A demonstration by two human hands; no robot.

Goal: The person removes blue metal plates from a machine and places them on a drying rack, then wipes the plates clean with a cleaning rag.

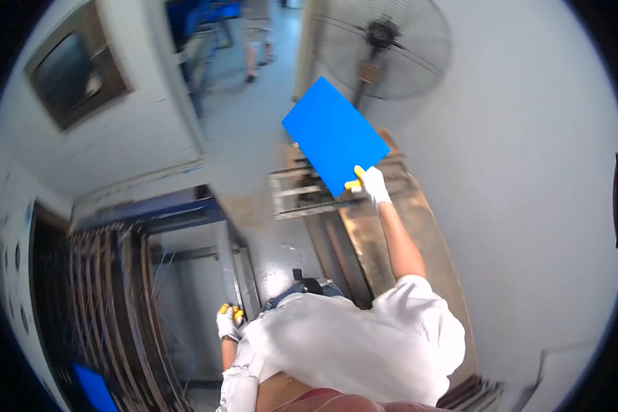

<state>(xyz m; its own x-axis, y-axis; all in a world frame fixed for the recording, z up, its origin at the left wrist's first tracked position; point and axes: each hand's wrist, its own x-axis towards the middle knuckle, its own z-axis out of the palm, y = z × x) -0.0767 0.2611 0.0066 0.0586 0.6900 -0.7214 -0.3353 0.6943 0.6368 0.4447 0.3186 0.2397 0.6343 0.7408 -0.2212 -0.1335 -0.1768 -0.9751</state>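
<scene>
My right hand (pixel 373 185), in a white glove with yellow fingertips, is stretched out ahead. It grips a flat blue rectangular sheet (pixel 336 136) by its near corner, with the sheet tilted over a low metal rack (pixel 292 194). The arm reaches above a long brown worn board (pixel 384 226). Low at my left side is my left hand (pixel 229 323), gloved the same way, with its fingers curled and no object visible in them. Beside it stands the upright post of a grey metal frame (pixel 231 264); I cannot tell whether they touch.
At left, a rack (pixel 117 295) holds several dark upright slats, with another blue piece (pixel 95 386) at its foot. A large fan (pixel 383 34) stands by the wall ahead. A person's legs (pixel 253 55) show beyond the doorway. Stacked dark pieces (pixel 470 395) lie low at right.
</scene>
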